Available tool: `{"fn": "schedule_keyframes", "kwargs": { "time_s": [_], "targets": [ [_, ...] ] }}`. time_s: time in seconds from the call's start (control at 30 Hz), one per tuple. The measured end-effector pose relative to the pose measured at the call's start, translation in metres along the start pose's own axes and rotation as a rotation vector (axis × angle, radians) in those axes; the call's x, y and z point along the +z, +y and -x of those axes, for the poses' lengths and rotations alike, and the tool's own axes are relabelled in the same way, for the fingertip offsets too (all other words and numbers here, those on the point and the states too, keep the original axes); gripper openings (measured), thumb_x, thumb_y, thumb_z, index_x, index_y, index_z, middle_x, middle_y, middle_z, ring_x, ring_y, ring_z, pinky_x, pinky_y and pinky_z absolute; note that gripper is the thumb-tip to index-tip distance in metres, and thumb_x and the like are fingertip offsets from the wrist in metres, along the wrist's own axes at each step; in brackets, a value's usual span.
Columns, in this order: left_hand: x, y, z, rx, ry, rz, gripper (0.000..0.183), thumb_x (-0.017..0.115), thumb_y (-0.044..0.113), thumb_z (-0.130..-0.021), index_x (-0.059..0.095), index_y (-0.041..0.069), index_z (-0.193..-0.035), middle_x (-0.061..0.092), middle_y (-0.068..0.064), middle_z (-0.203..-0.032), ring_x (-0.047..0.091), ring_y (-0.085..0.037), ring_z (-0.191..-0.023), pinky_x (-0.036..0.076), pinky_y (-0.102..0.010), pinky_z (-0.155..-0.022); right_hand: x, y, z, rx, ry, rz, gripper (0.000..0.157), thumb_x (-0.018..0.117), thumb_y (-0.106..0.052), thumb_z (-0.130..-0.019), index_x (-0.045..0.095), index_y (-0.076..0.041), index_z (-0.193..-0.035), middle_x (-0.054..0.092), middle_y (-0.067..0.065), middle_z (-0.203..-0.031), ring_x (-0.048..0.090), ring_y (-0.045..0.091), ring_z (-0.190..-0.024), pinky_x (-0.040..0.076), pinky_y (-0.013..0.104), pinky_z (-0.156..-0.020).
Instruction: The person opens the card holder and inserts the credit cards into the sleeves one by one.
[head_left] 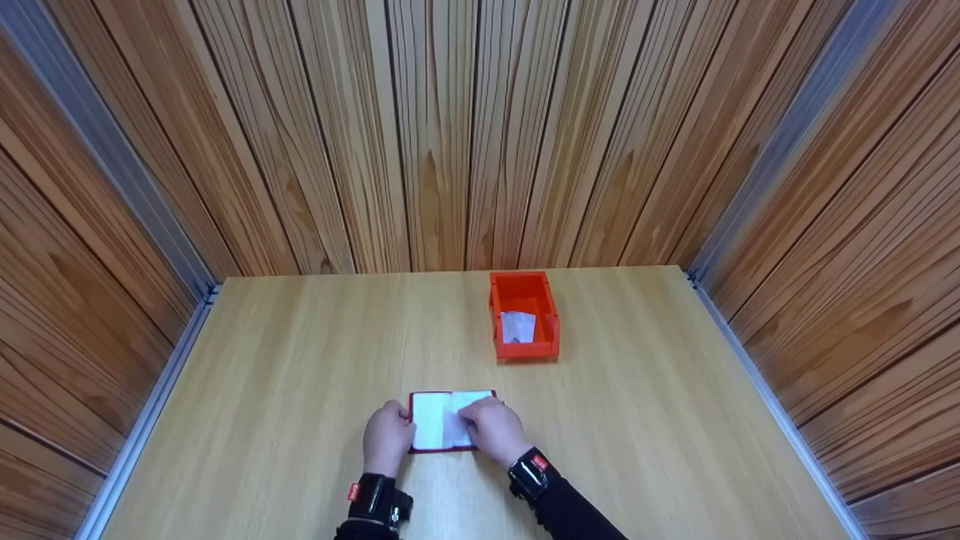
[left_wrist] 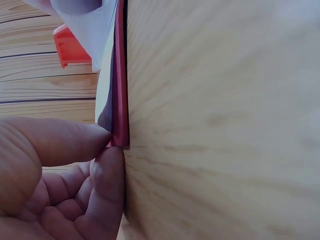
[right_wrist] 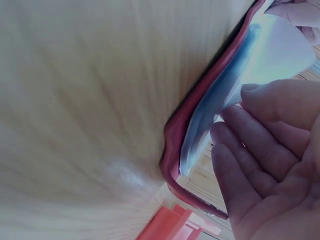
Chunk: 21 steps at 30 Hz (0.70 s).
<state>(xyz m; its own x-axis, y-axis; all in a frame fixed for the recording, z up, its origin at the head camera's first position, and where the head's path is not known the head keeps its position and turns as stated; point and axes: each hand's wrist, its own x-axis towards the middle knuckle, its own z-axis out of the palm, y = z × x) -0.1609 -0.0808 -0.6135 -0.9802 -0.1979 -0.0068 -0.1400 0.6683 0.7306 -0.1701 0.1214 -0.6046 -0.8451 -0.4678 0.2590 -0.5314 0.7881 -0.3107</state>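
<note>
Red-edged, the open booklet (head_left: 429, 429) is pinched by left fingers (left_wrist: 108, 172), a curved page (right_wrist: 282, 52) by right fingers (right_wrist: 282, 100).

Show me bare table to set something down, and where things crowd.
Bare table lies left of the left hand, out to the left metal rail, and right of the bin and right sleeve, out to the right rail. It's crowded at the near middle, where that hand and the right hand hold the booklet.
</note>
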Motion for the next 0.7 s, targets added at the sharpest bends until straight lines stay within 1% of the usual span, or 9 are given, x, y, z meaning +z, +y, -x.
{"fn": "schedule_keyframes", "kwargs": {
  "time_s": [0.23, 0.43, 0.6, 0.7],
  "targets": [
    [-0.0002, -0.0001, 0.0002, 0.016, 0.019, -0.005, 0.009, 0.068, -0.002, -0.076, 0.061, 0.001, -0.081, 0.059, -0.005, -0.072, 0.059, -0.026, -0.070, 0.048, -0.043, -0.066, 0.0039, -0.0023, -0.0007, -0.012, 0.000, 0.003, 0.020, 0.075, -0.001, -0.079, 0.078, -0.011, -0.096, 0.073, 0.002, -0.091, 0.066, 0.019, -0.090, 0.052, 0.033, -0.082],
    [0.0015, -0.0006, 0.0009, 0.016, 0.019, 0.004, 0.009, 0.067, -0.002, -0.076, 0.060, 0.002, -0.079, 0.059, -0.005, -0.072, 0.058, -0.026, -0.070, 0.047, -0.043, -0.066, 0.0066, -0.0058, -0.0034, -0.033, 0.008, -0.012, 0.021, 0.076, -0.002, -0.079, 0.078, -0.009, -0.098, 0.073, 0.003, -0.091, 0.067, 0.019, -0.089, 0.052, 0.033, -0.082],
    [-0.0018, 0.0019, 0.0033, 0.036, 0.034, -0.003, 0.011, 0.069, -0.003, -0.075, 0.060, 0.000, -0.080, 0.061, -0.007, -0.072, 0.060, -0.027, -0.070, 0.048, -0.043, -0.065, 0.0085, -0.0090, -0.0067, -0.042, 0.034, -0.001, 0.018, 0.075, -0.002, -0.078, 0.078, -0.011, -0.093, 0.072, 0.002, -0.087, 0.066, 0.018, -0.086, 0.052, 0.031, -0.080],
    [-0.0035, 0.0035, 0.0035, 0.032, 0.032, -0.004, 0.011, 0.069, -0.004, -0.075, 0.060, -0.001, -0.081, 0.062, -0.008, -0.072, 0.061, -0.028, -0.071, 0.049, -0.043, -0.066, 0.0095, -0.0101, -0.0086, -0.032, 0.036, -0.005, 0.018, 0.075, -0.002, -0.078, 0.078, -0.011, -0.092, 0.072, 0.001, -0.086, 0.066, 0.018, -0.084, 0.052, 0.031, -0.079]
  ]
}}
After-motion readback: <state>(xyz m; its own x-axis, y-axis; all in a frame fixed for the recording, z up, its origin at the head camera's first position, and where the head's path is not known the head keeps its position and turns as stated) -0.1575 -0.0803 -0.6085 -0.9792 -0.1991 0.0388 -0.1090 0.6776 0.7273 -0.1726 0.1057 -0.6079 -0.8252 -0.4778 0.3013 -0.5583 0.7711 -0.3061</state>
